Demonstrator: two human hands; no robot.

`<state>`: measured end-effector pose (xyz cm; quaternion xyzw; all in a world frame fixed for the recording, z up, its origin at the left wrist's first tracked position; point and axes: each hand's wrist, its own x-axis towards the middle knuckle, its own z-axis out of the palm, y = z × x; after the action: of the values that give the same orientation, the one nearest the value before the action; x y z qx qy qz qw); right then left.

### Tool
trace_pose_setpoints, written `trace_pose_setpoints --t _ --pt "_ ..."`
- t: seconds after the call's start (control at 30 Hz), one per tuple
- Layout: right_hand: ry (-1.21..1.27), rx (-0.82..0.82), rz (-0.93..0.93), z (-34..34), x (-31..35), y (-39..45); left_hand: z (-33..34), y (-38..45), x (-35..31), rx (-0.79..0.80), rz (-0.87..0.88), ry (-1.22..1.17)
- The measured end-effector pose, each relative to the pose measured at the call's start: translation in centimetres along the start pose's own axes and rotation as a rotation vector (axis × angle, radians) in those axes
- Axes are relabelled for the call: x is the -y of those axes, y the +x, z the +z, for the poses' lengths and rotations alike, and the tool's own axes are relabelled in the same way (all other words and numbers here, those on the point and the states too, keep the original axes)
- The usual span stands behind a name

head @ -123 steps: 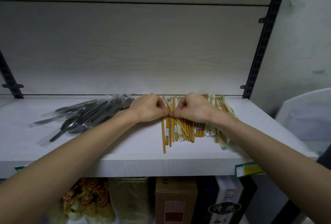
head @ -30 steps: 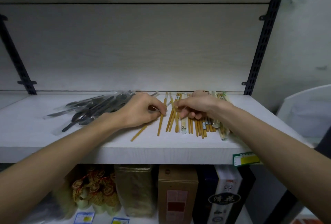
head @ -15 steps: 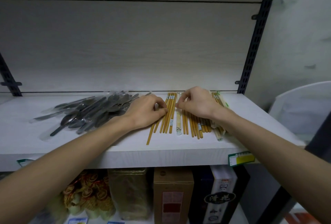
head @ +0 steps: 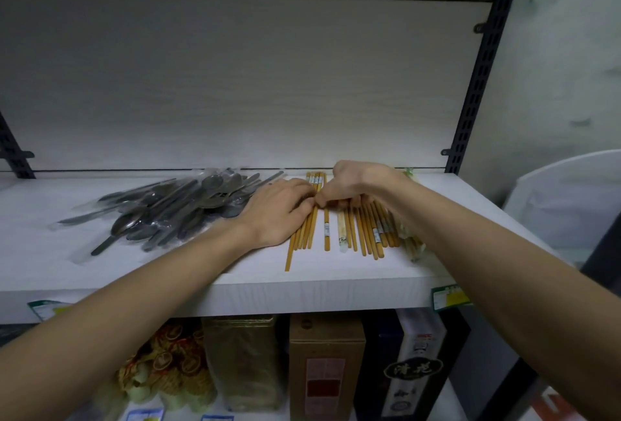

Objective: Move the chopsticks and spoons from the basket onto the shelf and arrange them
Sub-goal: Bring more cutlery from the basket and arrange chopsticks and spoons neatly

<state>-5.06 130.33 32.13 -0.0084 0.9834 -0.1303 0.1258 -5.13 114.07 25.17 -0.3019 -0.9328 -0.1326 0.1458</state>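
Several brown chopsticks (head: pixel 366 235) lie side by side, pointing front to back, on the white shelf (head: pixel 235 276). A smaller bunch of chopsticks (head: pixel 304 235) lies just to their left, with one stick reaching nearer the front edge. My left hand (head: pixel 275 212) lies flat on this left bunch, fingertips touching my right hand. My right hand (head: pixel 356 185) has its fingers curled over the middle chopsticks and pinches them. A pile of metal spoons (head: pixel 188 205) in clear wrappers sits further left on the shelf. No basket is in view.
Pale wrapped chopsticks (head: pixel 411 245) lie at the right end of the row. Black slotted uprights (head: pixel 477 84) frame the shelf. Boxes (head: pixel 326 367) and snack packs (head: pixel 168 373) fill the lower shelf. A white curved object (head: pixel 571 205) stands to the right.
The slanted stick on the left has been pulled in line with the left bunch. My hands have closed together over the middle of the row.
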Motion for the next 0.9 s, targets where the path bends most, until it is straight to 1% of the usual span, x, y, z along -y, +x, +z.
trace_pose_setpoints --t 0.1,0.17,0.23,0.27,0.33,0.4,0.47,0.53,0.6,0.67,0.7,0.77,0.8,0.83,0.87,0.9 --pt "-0.035 0.078 0.013 -0.6 0.4 0.1 0.0 -0.1 0.1 0.001 -0.018 -0.011" --pt "0.0 0.147 0.031 -0.8 0.5 -0.1 0.0 -0.1 0.1 -0.01 -0.033 -0.016" --pt "0.071 0.146 0.043 -0.4 0.4 -0.4 0.0 -0.1 0.2 -0.024 -0.045 -0.02" --pt "0.137 0.126 0.044 -0.1 0.2 -0.5 0.0 -0.1 0.2 -0.028 -0.051 -0.022" --pt "0.349 0.078 0.021 0.3 -0.5 -0.7 0.2 -0.1 0.3 -0.035 -0.058 -0.018" --pt "0.589 0.03 -0.04 0.2 -1.7 -1.0 0.3 -0.1 0.4 -0.041 -0.061 -0.019" --pt "0.744 -0.019 -0.134 -0.8 -3.1 -1.6 0.4 0.0 0.4 -0.05 -0.062 -0.029" --pt "0.829 -0.13 -0.216 -2.0 -4.2 -2.6 0.3 0.1 0.5 -0.052 -0.066 -0.037" --pt "0.862 -0.297 -0.298 -2.7 -5.0 -3.5 0.3 0.1 0.4 -0.046 -0.074 -0.037" --pt "0.783 -0.403 -0.398 -2.4 -5.5 -3.9 0.4 0.2 0.4 -0.037 -0.078 -0.033" --pt "0.65 -0.44 -0.444 -1.7 -5.6 -3.9 0.4 0.2 0.4 -0.036 -0.082 -0.029" --pt "0.189 -0.509 -0.504 0.2 -5.7 -3.3 0.5 0.4 0.3 -0.043 -0.089 -0.014" --pt "-0.029 -0.508 -0.51 1.1 -5.6 -3.1 0.5 0.4 0.2 -0.046 -0.091 -0.008" --pt "-0.177 -0.493 -0.506 1.9 -5.4 -2.9 0.6 0.5 0.2 -0.045 -0.092 -0.005" --pt "-0.237 -0.481 -0.507 2.5 -5.1 -2.7 0.6 0.4 0.2 -0.045 -0.092 -0.006" --pt "-0.242 -0.473 -0.504 2.9 -4.9 -2.5 0.6 0.4 0.2 -0.047 -0.092 -0.01"
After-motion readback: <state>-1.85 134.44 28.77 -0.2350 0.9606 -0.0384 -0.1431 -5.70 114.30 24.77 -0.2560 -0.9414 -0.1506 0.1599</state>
